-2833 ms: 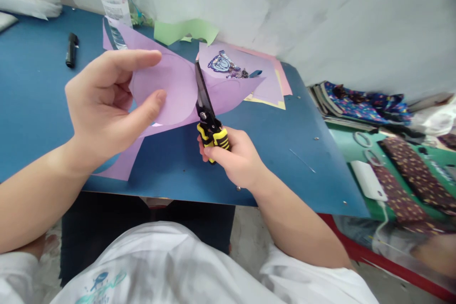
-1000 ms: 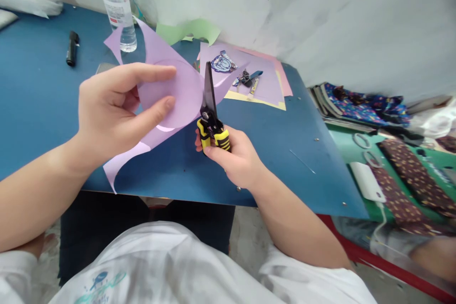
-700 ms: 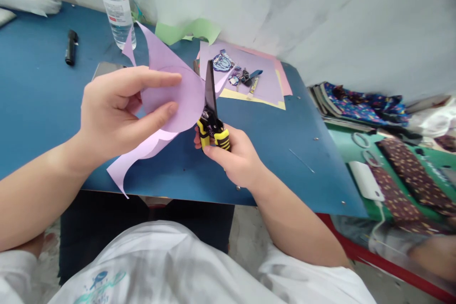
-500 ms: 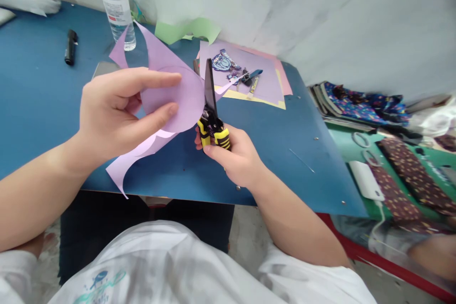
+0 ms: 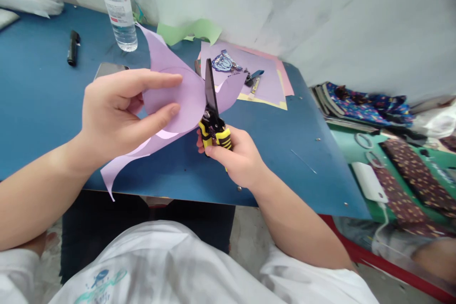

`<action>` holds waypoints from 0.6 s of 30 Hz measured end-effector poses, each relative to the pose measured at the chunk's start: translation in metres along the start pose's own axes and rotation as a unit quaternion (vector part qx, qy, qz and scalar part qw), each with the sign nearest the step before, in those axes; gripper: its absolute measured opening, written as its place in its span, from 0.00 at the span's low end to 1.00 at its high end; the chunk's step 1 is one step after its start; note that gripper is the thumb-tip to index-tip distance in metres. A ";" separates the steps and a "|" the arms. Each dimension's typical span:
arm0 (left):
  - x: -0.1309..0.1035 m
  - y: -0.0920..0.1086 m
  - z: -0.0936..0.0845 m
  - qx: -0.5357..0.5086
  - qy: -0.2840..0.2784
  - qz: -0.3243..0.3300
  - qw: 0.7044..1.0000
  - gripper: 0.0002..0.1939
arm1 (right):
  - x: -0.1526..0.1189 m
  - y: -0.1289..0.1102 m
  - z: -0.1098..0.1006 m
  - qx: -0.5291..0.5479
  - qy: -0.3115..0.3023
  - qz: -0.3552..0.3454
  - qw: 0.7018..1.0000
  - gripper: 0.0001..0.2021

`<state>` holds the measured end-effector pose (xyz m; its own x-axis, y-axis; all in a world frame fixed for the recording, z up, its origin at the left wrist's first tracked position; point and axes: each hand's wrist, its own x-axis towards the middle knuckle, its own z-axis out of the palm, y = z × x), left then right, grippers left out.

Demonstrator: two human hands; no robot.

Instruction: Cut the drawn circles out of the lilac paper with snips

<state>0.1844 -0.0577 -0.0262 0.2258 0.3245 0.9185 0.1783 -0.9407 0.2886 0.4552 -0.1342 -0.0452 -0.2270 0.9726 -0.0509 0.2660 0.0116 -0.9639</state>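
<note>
Purple paper [image 5: 192, 99]: held up over the bench [image 5: 285, 152], in front of the person, its rounded middle turned toward the head camera.
Left hand [image 5: 114, 109]: fingers pinching the paper from its left side, thumb and index on the near face (the others curl behind, partly hidden).
Right hand [image 5: 240, 154]: fingers wrapped round the yellow-and-black handles of the scissors [image 5: 211, 90].
Blade line: the scissors' long axis runs from the right hand away toward the wall [image 5: 327, 19], tips farthest and leaning slightly left; the visible blade stands across the paper, just beside the round's right edge. Whether the second blade is behind the sheet, I cannot tell.
Paper line: the round has no clear long axis; its upper-left point reaches toward the bottle [image 5: 123, 19], the lower strip [image 5: 123, 164] trails toward the bench's near edge, and the right flap [image 5: 231, 90] curls toward the trinkets [image 5: 224, 61].
Just changed: half a second ago the right flap showed as a thin sliver; now it shows broad. The pointed end beside the bottle has gone from view, and the lower strip's tip has swung left.
Cut so far: hands and blades have barely shifted against each other, so this looks like loose paper swinging rather than much new cutting; the flap seems joined beyond the blade.
</note>
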 end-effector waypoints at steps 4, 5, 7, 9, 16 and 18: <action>0.000 0.001 0.000 -0.005 0.005 -0.012 1.000 0.29 | 0.000 0.000 -0.001 -0.004 0.001 -0.005 1.000 0.05; -0.001 0.001 0.001 -0.007 0.007 -0.014 1.000 0.29 | 0.000 0.000 -0.001 -0.005 0.000 -0.006 1.000 0.05; -0.001 0.001 0.002 -0.011 0.010 -0.019 1.000 0.29 | 0.000 0.002 -0.001 -0.006 -0.002 -0.010 1.000 0.04; -0.002 0.001 0.003 -0.014 0.013 -0.023 1.000 0.29 | 0.000 0.003 -0.002 -0.007 -0.003 -0.013 1.000 0.04; -0.003 0.002 0.003 -0.015 0.017 -0.036 0.999 0.28 | 0.001 0.003 -0.002 -0.016 0.000 -0.011 1.000 0.04; -0.004 0.002 0.005 -0.012 0.022 -0.037 0.999 0.27 | 0.001 0.003 -0.002 -0.018 0.002 -0.010 1.000 0.04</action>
<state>0.1884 -0.0606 -0.0302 0.1709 0.3885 0.9055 0.1694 -0.9169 0.3615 0.4579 -0.1332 -0.0473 -0.2297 0.9728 -0.0308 0.2945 0.0393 -0.9548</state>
